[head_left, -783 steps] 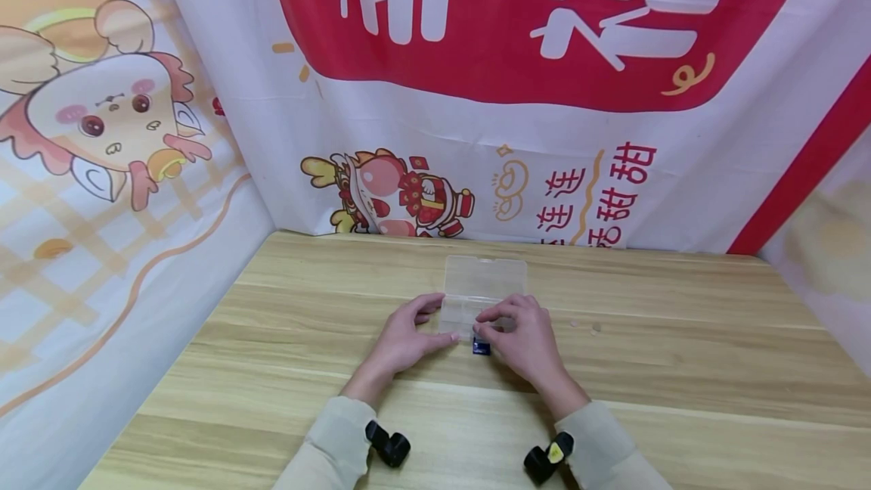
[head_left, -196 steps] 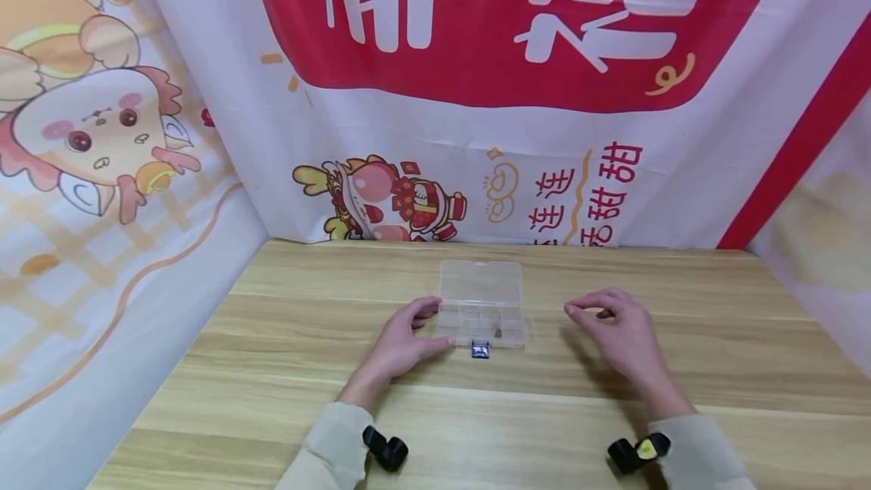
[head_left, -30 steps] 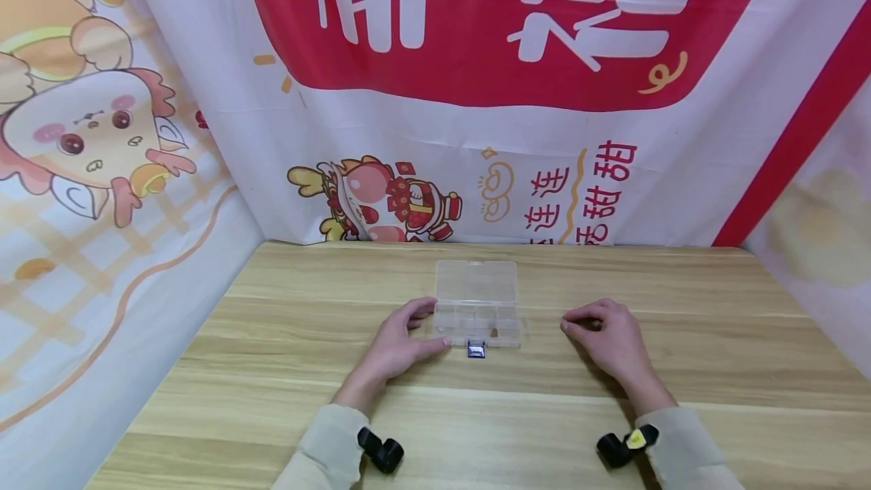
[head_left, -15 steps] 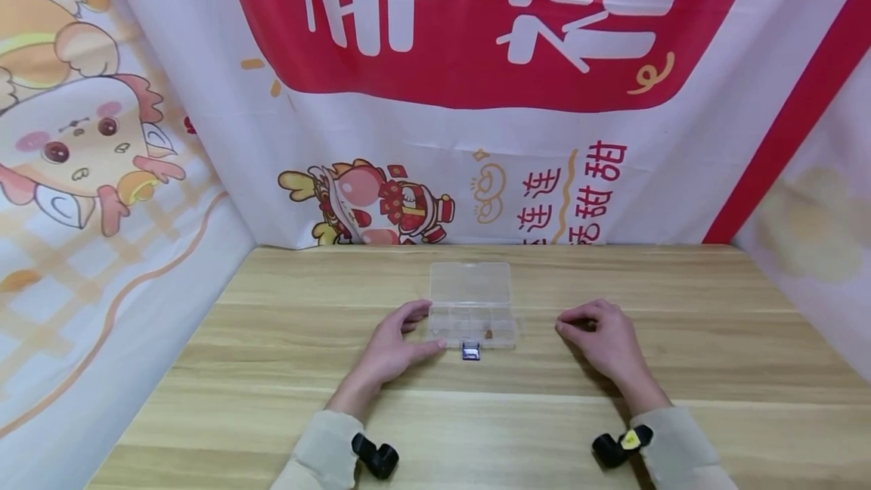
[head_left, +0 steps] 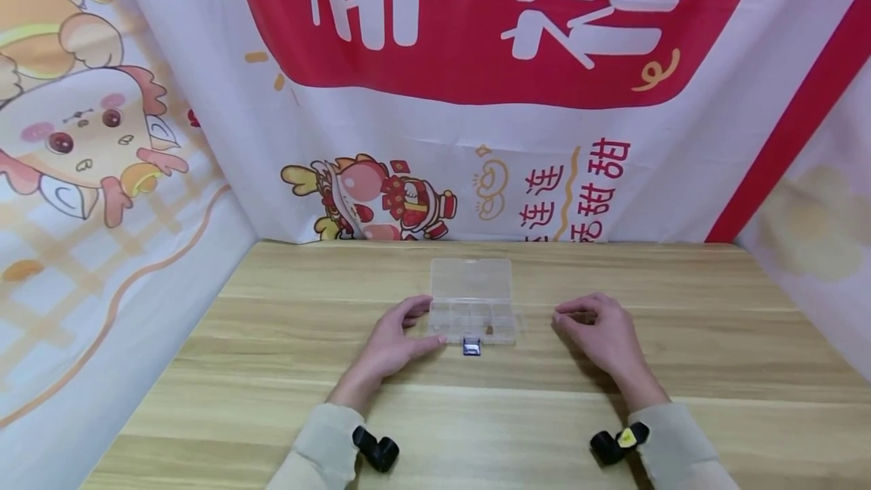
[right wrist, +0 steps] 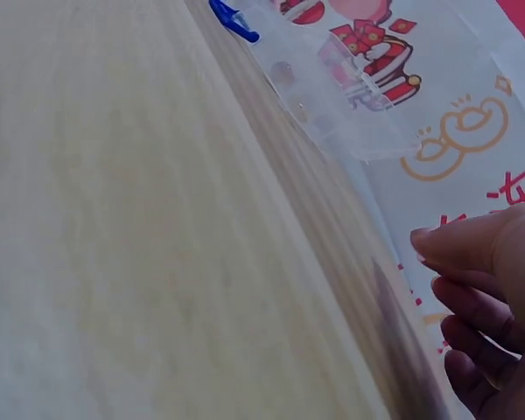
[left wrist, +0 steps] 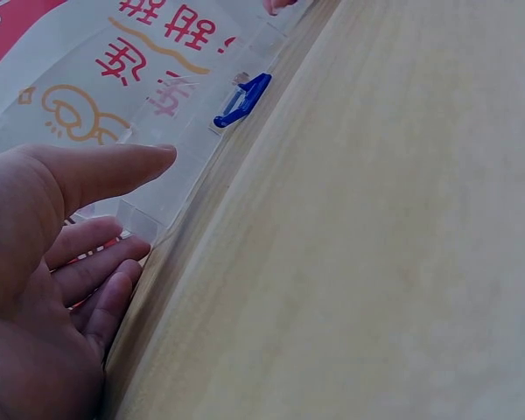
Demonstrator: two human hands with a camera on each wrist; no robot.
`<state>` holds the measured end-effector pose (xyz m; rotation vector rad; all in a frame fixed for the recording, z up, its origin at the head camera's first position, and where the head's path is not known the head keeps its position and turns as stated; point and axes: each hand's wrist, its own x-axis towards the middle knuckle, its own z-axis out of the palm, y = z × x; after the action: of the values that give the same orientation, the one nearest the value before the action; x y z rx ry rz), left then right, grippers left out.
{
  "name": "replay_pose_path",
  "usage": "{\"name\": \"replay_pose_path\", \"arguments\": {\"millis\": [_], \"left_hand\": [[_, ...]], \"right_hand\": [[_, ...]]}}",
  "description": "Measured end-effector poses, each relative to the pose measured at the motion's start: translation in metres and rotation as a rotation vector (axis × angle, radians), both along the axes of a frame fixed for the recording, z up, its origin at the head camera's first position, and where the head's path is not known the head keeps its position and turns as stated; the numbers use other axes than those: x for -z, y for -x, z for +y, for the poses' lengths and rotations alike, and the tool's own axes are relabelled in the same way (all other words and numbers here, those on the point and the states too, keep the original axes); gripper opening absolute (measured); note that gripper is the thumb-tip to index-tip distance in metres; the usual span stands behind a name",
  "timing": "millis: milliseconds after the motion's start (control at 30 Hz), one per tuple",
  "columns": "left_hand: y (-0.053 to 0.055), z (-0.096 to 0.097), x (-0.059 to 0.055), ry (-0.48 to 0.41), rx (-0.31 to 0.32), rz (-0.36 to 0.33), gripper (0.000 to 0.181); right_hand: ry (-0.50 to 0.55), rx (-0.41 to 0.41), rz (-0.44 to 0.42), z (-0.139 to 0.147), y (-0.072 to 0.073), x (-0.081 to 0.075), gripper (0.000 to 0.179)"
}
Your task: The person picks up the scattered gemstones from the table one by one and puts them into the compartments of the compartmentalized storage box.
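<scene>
A clear plastic compartment box [head_left: 442, 316] stands on the table with its lid [head_left: 471, 278] tipped back. Its blue latch [head_left: 472, 348] hangs at the front. In one front compartment sits a small brown piece [head_left: 489, 330]. My left hand [head_left: 389, 348] rests at the box's left end, thumb straight along the front edge, fingers relaxed beside its side wall. To the right of the box, my right hand [head_left: 605, 335] is low over the table with thumb and index tips together. I cannot tell whether something tiny is pinched there.
The wooden table [head_left: 340, 429] runs back to a hanging printed cloth [head_left: 381, 112] behind the box. Another patterned cloth [head_left: 163, 248] closes off the left side. Black wrist cameras sit at both cuffs, the left one [head_left: 376, 450] and the right one [head_left: 619, 443].
Long before, my right hand was at the box's front and small pieces lay to its right; now it is over that spot. Over the last second, both hands keep nearly the same places.
</scene>
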<state>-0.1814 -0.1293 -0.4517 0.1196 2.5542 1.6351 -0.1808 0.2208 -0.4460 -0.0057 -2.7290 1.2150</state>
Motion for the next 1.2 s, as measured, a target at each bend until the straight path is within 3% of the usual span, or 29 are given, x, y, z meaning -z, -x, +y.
{"name": "replay_pose_path", "arguments": {"millis": [567, 1200], "left_hand": [[0.001, -0.002, 0.001, -0.007, 0.011, 0.006, 0.075], [0.002, -0.004, 0.002, -0.014, 0.016, 0.009, 0.074]], "right_hand": [[0.056, -0.041, 0.018, -0.035, 0.005, -0.024, 0.019], [0.091, -0.083, 0.041, -0.07, 0.015, -0.028, 0.017]]}}
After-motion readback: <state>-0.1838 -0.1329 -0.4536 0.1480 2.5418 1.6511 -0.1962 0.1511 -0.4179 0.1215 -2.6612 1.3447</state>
